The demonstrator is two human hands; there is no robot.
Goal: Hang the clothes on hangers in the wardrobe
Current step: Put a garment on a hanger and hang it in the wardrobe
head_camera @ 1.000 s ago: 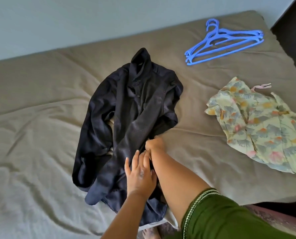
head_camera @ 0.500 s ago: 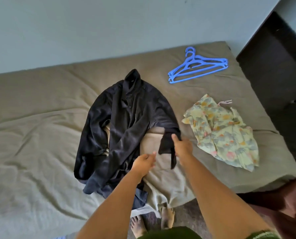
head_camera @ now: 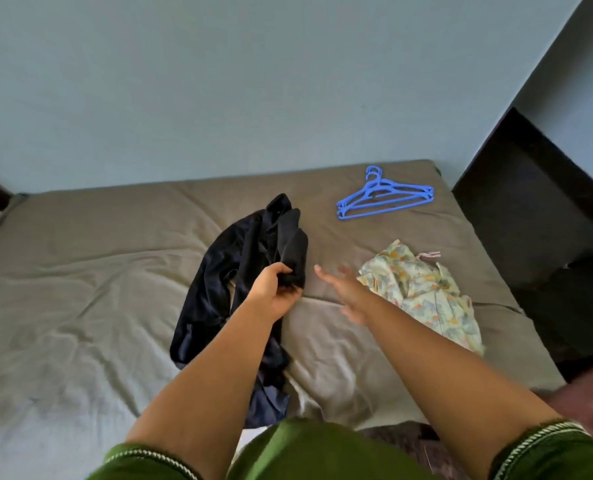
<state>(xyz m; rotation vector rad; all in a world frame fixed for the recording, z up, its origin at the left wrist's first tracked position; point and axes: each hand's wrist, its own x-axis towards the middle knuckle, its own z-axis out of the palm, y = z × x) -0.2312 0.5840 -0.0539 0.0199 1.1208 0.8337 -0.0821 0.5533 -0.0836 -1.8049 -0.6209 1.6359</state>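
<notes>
Fingers of my left hand clutch the dark shirt over the bed; my right hand hovers, fingers spread, beside the floral garment.

Soft daylight overall, pretty even, nothing blown out. The bedsheet catches a paler sheen toward the lower left, left of the left hand, and its wrinkles throw only faint, low-contrast shadows. The black shirt in that hand's grip is so dark its folds mostly merge. The right hand is smeared by motion blur, fingers ghosted. The dark furniture far right of it is underexposed, no detail. Wide-angle bend shows: the bed edges and wall lines curve and lean near the frame borders. Slightly soft, compressed look.
</notes>
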